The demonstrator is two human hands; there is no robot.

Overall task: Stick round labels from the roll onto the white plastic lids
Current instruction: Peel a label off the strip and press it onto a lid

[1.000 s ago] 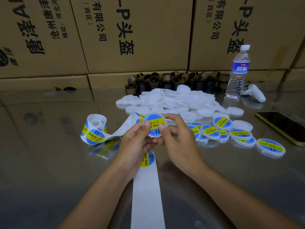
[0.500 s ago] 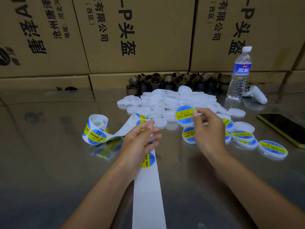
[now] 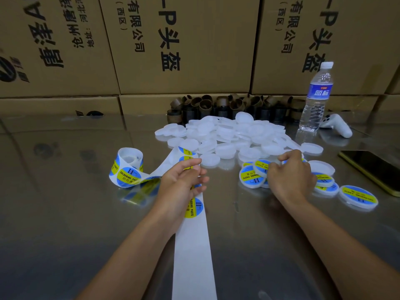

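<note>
Holds the open, relaxed left hand (image 3: 181, 185) over the label strip (image 3: 192, 256) at centre, ready to steady it for peeling. Sets the curled right hand (image 3: 290, 174) against the labelled lids (image 3: 251, 177) at right, grip not discernible. Leaves bare surface (image 3: 65, 213) at lower left, with blank white lids (image 3: 227, 135) piled at upper centre.

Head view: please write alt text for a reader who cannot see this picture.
A person's left hand is over a label strip unrolled from a roll on a shiny table, while the right hand reaches over labelled lids. Plain white lids are piled behind, before cardboard boxes.
</note>
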